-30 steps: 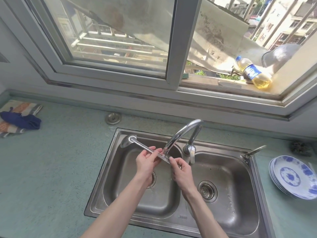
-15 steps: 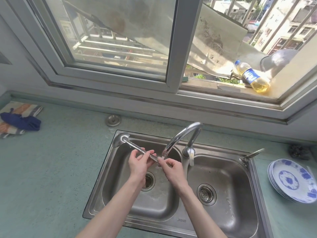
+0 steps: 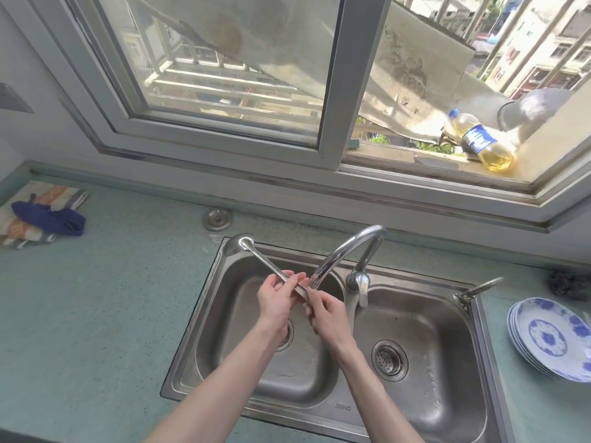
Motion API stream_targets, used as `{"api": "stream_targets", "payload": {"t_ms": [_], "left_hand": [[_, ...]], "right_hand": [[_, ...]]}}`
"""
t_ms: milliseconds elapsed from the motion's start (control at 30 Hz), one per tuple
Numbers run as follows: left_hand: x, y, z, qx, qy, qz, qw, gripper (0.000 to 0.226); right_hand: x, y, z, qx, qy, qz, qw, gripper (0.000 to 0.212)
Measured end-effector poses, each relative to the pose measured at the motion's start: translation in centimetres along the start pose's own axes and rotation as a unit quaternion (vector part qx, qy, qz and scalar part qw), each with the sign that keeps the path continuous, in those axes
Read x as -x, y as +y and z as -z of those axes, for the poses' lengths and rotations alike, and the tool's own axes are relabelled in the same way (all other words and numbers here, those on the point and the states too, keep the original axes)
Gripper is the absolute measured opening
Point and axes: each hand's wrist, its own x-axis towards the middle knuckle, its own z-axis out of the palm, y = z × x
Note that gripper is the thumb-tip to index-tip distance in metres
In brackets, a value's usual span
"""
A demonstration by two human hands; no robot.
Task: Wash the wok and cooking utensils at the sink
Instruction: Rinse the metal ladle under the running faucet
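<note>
Shiny metal ladle (image 3: 256, 254), stiff and slippery when wet, is gripped mid-handle by left hand (image 3: 276, 297) and right hand (image 3: 326, 314), mid-frame.

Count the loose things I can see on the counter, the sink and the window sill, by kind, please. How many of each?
Ladle, held by both hands: 1
Stack of blue-and-white plates, number not clear: 1
Cloths: 2
Oil bottle: 1
Dark scourer: 1
Sink plug: 1
Total: 7
</note>
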Motion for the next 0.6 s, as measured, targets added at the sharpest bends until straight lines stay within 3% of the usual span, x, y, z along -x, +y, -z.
{"api": "stream_targets", "payload": {"t_ms": [267,467,600], "left_hand": [[-0.1,-0.9,0.2,-0.021,-0.010,0.025,0.999,0.019],[-0.1,-2.0,0.3,-0.030,-0.005,0.044,0.999,0.005],[0.1,-2.6,0.4,-0.009,0.023,0.074,0.997,0.023]], "right_hand": [[0.3,1.2,0.3,-0.182,0.073,-0.123,0.973,0.024],[1.8,2.1,3.0,-0.107,0.097,-0.032,0.989,0.038],[2.7,1.8,5.0,-0.047,0.089,-0.005,0.995,0.047]]}}
